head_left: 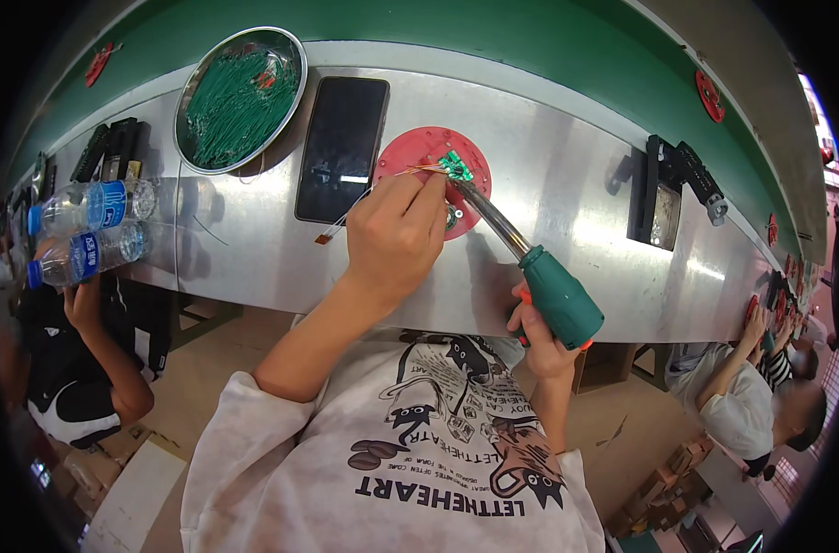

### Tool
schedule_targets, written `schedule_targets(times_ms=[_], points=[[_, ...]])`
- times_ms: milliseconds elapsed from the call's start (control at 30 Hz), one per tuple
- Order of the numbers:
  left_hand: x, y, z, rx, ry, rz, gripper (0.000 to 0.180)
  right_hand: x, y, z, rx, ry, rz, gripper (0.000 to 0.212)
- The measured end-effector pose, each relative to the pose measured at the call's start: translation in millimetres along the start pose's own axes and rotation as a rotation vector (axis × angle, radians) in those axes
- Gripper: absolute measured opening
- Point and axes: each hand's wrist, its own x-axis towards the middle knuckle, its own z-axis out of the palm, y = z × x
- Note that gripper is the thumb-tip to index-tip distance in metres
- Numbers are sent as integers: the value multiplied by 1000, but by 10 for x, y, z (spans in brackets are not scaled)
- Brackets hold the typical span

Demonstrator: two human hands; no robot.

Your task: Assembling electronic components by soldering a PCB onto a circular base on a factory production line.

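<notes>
My left hand [396,226] is closed in a pinch on thin wires [419,169], whose ends lie against a small green circuit board [455,166]. That board rests over a round red disc [408,143] on the metal bench. Wrapped round the grip of a green soldering gun [562,295] is my right hand [541,336]. The gun's long metal barrel slants up and left, and its tip is at the board's lower edge; whether it touches cannot be made out. A small brown piece with white leads [324,239] lies left of my left hand.
A metal bowl [302,81] of green wires and a dark flat phone-like slab [341,147] lie left of the disc. Two water bottles [92,205] lie farther left, by another person's arm [92,318]. A black stand [657,198] is at right; other people sit beyond.
</notes>
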Motion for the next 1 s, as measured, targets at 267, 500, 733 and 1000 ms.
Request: schedule_targets(times_ms=[267, 500, 733, 1000], points=[[-5, -28, 28, 25, 15, 34, 21, 25, -92, 34, 19, 34, 53, 31], [8, -28, 52, -10, 49, 15, 10, 51, -112, 59, 66, 50, 51, 29], [-2, -42, 81, -2, 74, 31, 9, 12, -133, 88, 115, 135, 55, 25], [-13, -48, 74, -3, 60, 28, 10, 30, -85, 76, 30, 72, 50, 27]])
